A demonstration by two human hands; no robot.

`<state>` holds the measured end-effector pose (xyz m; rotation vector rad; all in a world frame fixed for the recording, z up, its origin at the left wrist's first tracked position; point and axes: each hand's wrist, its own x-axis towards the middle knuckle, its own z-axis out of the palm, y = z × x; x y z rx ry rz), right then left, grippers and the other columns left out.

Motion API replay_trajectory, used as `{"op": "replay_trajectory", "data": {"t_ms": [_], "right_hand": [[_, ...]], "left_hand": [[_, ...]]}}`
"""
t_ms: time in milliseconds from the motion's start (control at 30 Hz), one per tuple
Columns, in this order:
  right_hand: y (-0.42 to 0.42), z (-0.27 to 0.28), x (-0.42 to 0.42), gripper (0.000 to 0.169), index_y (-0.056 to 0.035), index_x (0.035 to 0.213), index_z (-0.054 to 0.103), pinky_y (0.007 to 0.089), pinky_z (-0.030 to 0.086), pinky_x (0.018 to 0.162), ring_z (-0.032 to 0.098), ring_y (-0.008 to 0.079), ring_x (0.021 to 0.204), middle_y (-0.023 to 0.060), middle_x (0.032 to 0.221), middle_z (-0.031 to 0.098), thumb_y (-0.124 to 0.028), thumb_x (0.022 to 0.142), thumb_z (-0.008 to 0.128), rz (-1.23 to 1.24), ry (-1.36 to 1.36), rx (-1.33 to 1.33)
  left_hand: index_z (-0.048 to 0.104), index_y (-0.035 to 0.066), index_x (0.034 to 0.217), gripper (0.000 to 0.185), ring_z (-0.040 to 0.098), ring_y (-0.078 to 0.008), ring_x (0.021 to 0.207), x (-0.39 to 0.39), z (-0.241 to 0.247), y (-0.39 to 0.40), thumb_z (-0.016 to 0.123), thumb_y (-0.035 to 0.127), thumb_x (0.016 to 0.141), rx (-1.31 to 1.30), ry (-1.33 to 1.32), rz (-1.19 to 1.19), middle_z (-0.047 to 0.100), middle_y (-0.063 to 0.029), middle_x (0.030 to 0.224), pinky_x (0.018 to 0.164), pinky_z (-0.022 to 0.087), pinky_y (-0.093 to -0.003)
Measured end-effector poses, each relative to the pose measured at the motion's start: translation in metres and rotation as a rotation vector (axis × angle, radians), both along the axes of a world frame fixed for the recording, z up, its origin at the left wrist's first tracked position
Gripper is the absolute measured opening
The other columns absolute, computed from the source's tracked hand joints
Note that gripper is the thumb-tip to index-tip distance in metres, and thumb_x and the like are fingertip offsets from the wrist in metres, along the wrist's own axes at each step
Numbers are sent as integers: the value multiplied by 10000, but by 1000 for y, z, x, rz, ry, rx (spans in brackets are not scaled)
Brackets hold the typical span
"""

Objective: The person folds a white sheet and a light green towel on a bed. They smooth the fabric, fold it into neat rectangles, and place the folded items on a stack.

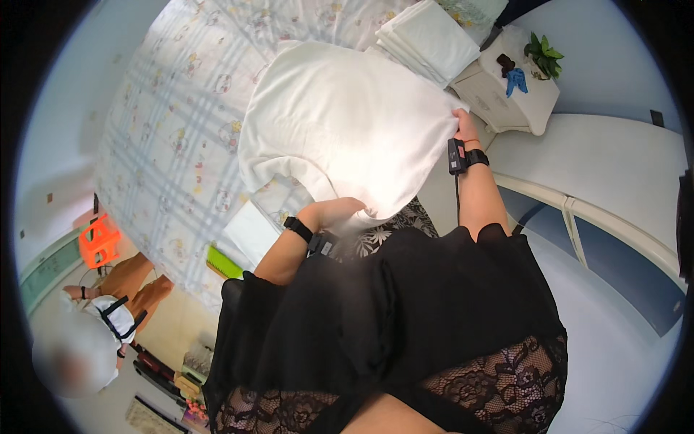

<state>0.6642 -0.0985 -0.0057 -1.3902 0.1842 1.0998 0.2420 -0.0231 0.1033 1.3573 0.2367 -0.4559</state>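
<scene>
A white garment (347, 119), seemingly a shirt, is spread partly over the bed and partly in the air before me. My left hand (339, 210) grips its near edge, where the cloth bunches over the fingers. At the right, my right hand (466, 126) pinches a corner of the same garment, with the cloth stretched between both hands. A flat folded white cloth (254, 230) lies on the bed by my left forearm, close to a green brush (223, 262). Beyond the garment sits a stack of folded white cloths (431, 40).
The bed has a plaid, cartoon-printed sheet (184, 135). To the right stands a white nightstand (504, 103) bearing a potted plant (544, 56) and a blue cloth (516, 82). Another person (116, 314) is at the lower left, near an orange plastic stool (99, 241).
</scene>
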Motion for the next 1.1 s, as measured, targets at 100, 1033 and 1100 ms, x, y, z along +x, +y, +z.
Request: {"op": "replay_trajectory", "data": {"t_ms": [100,1033,1100], "right_hand": [[-7,-14,-6,324,50,1054,530,427,487,871,595,297,933,176,1043,593,-162,810,512,76,64,-81],[209,279,-53,423,37,1228,474,492,351,1032,475,348,1182,195,1256,519,-245,912,470,244,312,1196],[203,310,-33,461,17,1237,480,485,345,1036,473,335,1191,186,1277,512,-272,879,489,148,430,1301]], "left_hand": [[606,21,1050,316,542,-132,901,-14,-15,13,460,275,934,138,10,130,606,-43,1038,830,440,-278],[424,56,1318,455,417,-278,1260,53,162,210,338,366,997,-604,-792,1515,479,-97,1329,1074,315,-466],[449,59,1300,436,417,-272,1262,58,208,214,356,353,992,-533,-933,1486,484,-94,1325,1074,316,-462]]}}
